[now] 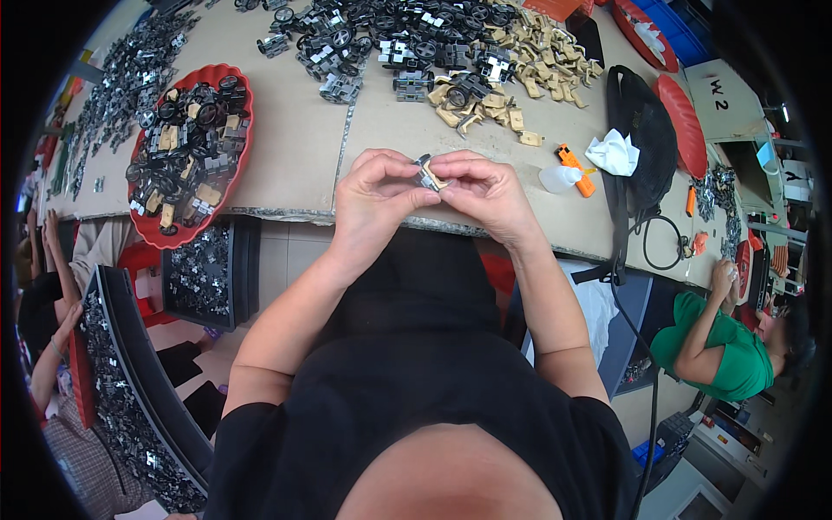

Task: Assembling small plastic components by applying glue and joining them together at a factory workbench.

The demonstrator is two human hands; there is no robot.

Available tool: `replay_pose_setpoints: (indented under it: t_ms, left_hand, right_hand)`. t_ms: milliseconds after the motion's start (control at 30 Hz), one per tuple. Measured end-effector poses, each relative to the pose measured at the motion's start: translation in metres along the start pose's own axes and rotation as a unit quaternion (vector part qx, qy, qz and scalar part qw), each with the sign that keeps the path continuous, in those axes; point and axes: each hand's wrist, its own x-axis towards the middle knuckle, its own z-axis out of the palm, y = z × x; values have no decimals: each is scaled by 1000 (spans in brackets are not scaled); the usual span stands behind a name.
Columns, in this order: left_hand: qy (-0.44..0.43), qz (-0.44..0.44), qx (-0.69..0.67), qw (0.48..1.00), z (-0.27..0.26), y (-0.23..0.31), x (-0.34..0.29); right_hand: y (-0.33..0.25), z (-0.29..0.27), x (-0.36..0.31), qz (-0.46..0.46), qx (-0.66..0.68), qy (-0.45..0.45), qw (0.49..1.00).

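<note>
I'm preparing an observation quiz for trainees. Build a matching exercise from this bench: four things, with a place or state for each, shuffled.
Things:
1. Small tan-and-dark part
2. Heap of tan pieces
3. Translucent bottle
4. Scalloped red tray at left

Places or states:
A. Beside the orange object
B. Loaded with mixed parts
C. Held between left hand and right hand
D. Mostly right of the black wheeled parts

Pairs: 1-C, 2-D, 3-A, 4-B
</note>
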Motion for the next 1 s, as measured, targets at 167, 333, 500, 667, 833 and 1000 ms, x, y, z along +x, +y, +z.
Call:
replay_pose_setpoints:
  t_ms: [167, 333, 500, 667, 833, 1000]
  left_hand:
    - [9, 17, -36, 999, 0, -11, -1]
    - [-4, -6, -37, 999, -2, -8, -2]
    - [-56, -15, -1, 998, -6, -2, 2]
    - [-140, 138, 317, 928, -19, 23, 12]
    - [-243, 195, 472, 825, -26, 36, 22]
    - [-281, 193, 486, 804, -29, 36, 29]
  right_hand:
    - [-1, -1, -1, -42, -21, -38, 998]
    - [1, 4, -1, -84, -161, -21, 983]
    - [7, -1, -3, -131, -204, -8, 970]
    - [6, 0, -4, -105, -174, -12, 979]
    - [1, 4, -3, -109, -224, -26, 968]
    - [1, 6, -2, -20, -175, -5, 984]
